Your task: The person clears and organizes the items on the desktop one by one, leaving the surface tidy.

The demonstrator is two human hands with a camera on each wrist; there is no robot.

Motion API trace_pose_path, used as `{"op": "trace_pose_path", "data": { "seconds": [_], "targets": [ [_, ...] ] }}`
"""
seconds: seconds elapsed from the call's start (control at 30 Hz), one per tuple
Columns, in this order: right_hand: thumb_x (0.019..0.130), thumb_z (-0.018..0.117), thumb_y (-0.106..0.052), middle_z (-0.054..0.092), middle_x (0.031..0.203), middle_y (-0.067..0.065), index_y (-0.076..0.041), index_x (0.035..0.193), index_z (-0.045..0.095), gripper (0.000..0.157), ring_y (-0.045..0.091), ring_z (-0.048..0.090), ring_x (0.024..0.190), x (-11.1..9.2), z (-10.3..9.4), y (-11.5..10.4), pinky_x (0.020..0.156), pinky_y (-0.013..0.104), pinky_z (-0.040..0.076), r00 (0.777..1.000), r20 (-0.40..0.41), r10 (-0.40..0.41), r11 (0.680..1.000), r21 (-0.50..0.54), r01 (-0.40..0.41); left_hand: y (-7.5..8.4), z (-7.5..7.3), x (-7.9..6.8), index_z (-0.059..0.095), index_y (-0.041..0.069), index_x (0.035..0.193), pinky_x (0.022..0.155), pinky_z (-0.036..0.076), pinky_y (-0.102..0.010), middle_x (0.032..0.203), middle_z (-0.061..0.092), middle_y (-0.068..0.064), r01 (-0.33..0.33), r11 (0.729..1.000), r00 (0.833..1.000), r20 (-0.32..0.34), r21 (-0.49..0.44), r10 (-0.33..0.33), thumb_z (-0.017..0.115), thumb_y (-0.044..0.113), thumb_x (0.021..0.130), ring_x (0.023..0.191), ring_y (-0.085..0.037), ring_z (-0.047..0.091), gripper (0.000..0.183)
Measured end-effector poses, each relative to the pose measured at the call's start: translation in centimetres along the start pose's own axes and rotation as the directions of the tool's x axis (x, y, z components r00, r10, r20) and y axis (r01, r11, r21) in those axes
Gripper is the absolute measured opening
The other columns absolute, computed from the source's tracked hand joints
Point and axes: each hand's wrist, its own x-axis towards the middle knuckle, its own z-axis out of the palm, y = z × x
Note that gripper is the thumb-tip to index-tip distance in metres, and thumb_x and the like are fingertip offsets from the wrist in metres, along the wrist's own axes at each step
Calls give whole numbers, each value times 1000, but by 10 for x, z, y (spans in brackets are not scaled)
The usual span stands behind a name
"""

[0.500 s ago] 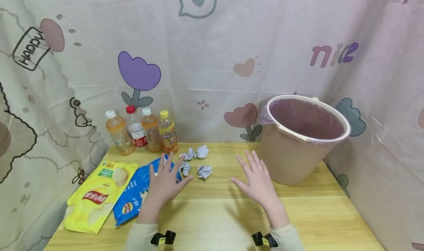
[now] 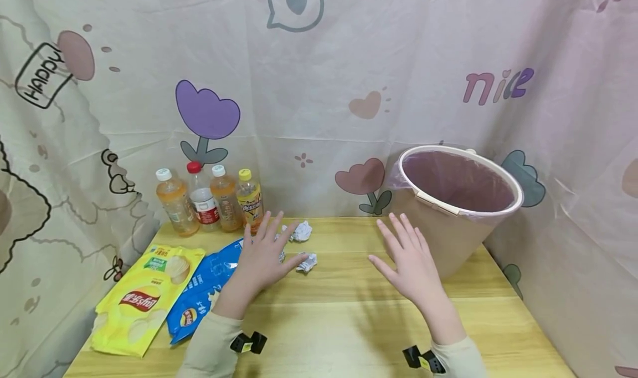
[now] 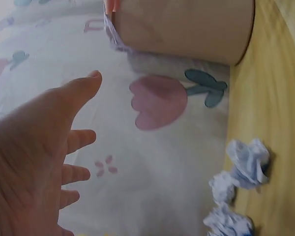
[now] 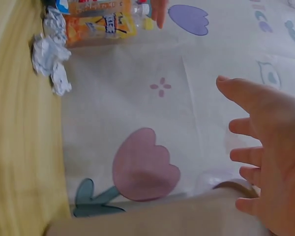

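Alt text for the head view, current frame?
A person's left hand and right hand, fingers spread, hover over a wood-grain table. At left: four bottles, a yellow snack bag and a blue snack bag, with crumpled paper near the left hand; at right, a lined bin.

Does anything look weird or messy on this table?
Nothing looks spilled. The crumpled white paper balls look messy, lying loose on the pale yellow wooden table. A big round beige bin with a thin purplish plastic liner standing on the table seems a bit odd too, because bins usually go on floors.
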Motion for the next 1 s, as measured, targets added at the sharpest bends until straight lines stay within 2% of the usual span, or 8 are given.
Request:
{"op": "trace_pose_path", "data": {
  "seconds": [0.1,0.37,0.5,0.63,0.83,0.9,1.0],
  "targets": [
    [83,69,-46,42,152,16,-17,147,44,74,37,31,144,1,-11,5,113,60,28,999,-38,-10,1000,-13,10,11,-7,11,27,39,153,115,4,-71,164,18,-6,-48,999,999,-7,13,48,47,74,85,153,-35,6,78],
    [87,61,-51,44,149,18,-13,143,48,69,39,32,143,2,-44,21,113,61,26,992,-122,-39,998,-46,33,46,-29,39,25,41,153,116,4,-68,165,14,-1,-170,985,985,-19,31,170,41,75,88,154,-30,2,75],
    [92,46,-63,46,146,21,-11,141,51,71,40,33,142,2,-59,32,113,60,27,984,-172,-36,997,-68,24,62,-37,55,24,41,153,116,6,-68,165,16,-1,-226,973,973,-28,41,228,37,75,89,154,-28,3,73],
    [93,33,-72,46,146,22,-11,140,52,79,40,33,142,0,-73,46,112,60,27,982,-189,-12,995,-97,-7,80,-43,72,23,42,153,116,8,-68,164,18,-1,-284,958,958,-30,35,285,35,74,91,154,-27,5,71],
    [90,56,-57,46,147,22,-14,141,51,67,39,30,144,0,-96,65,114,60,25,985,-171,20,991,-126,-42,105,-48,94,23,42,153,117,8,-66,165,16,1,-358,933,933,-26,24,359,31,73,92,154,-24,7,68],
    [90,56,-57,46,146,22,-14,141,51,67,39,30,144,1,-102,71,115,60,25,985,-171,16,990,-139,-40,112,-49,101,24,41,153,118,8,-65,165,16,2,-378,926,926,-17,9,378,30,72,93,154,-23,7,68],
    [92,49,-63,47,145,23,-12,140,52,71,39,30,144,6,-110,80,114,61,25,983,-181,-16,989,-148,-11,118,-51,114,25,40,153,119,9,-63,165,15,3,-396,918,918,-8,0,396,30,71,94,154,-21,7,67]
  ]
}}
